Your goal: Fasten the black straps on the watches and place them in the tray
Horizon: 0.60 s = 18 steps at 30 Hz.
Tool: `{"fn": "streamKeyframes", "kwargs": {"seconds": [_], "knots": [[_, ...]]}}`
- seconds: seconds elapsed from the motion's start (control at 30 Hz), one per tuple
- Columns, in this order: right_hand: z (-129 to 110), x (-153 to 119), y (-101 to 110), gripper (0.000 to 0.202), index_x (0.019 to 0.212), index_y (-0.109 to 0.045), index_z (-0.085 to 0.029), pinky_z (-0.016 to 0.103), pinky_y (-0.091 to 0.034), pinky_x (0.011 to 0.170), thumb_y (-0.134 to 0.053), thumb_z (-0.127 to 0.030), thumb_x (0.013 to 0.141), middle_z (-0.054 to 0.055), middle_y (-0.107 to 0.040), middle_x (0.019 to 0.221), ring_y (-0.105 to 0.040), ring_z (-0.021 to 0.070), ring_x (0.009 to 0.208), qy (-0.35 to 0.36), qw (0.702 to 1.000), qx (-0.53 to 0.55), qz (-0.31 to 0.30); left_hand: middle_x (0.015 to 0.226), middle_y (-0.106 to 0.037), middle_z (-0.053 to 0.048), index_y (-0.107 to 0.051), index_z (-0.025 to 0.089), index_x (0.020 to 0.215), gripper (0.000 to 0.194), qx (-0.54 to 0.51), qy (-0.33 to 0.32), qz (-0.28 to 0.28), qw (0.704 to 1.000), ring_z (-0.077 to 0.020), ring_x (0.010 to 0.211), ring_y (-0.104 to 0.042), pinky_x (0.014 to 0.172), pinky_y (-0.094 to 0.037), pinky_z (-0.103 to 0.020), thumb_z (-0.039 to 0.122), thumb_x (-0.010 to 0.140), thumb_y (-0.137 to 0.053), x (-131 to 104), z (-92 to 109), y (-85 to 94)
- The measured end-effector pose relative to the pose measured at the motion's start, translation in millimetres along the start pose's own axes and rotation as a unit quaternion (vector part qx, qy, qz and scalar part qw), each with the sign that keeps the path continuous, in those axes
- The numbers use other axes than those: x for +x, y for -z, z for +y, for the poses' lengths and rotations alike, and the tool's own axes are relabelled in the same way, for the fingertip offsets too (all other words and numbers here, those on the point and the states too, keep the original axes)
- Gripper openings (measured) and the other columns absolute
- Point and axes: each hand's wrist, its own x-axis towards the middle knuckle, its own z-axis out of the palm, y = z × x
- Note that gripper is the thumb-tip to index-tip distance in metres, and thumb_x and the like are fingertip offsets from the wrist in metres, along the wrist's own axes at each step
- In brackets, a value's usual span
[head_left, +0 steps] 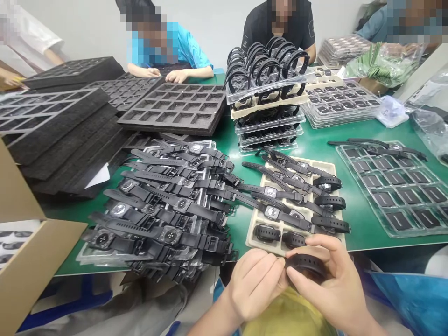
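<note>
A black smartwatch with its strap bent into a loop is held at the near edge of the table. My right hand is closed round it, thumb below and fingers above. My left hand pinches at the strap's left end, and its fingertips hide what they grip there. Just beyond my hands lies a cream tray. Two looped watches sit in its front compartments, more looped ones stand along its right side, and several watches with straps laid out flat lie across its middle and back.
On the left, a heap of flat-strapped watches covers clear trays. Stacked trays of looped watches and black foam trays stand behind. A clear tray of dark rectangular pieces is at right. A cardboard box stands near left. Co-workers sit opposite.
</note>
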Motion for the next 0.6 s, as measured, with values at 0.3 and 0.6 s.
{"fn": "streamKeyframes", "kwargs": {"seconds": [0.3,0.6], "knots": [[-5,30,30,0.022,0.114,-0.070,-0.029,0.030,-0.063,0.073,-0.072,-0.023,0.094,0.002,-0.079,0.092,-0.076,0.0211,0.081,0.232,0.947,-0.196,-0.106,0.080,-0.078,-0.008,-0.072,0.013,0.108,0.017,-0.021,0.050,-0.031,0.998,-0.0203,0.072,-0.073,0.067,-0.065,-0.032,0.006,0.097,-0.061,-3,-4,3.9],[-7,200,109,0.024,0.113,-0.077,-0.024,0.045,-0.059,0.090,-0.061,-0.035,0.099,0.009,-0.081,0.117,-0.076,0.0317,0.101,0.150,0.886,-0.436,0.045,0.086,-0.076,-0.010,-0.070,0.013,0.110,0.027,-0.121,0.072,-0.015,0.990,-0.0197,0.076,-0.071,0.071,-0.065,-0.032,-0.003,0.090,-0.061,-18,-8,0.1]]}}
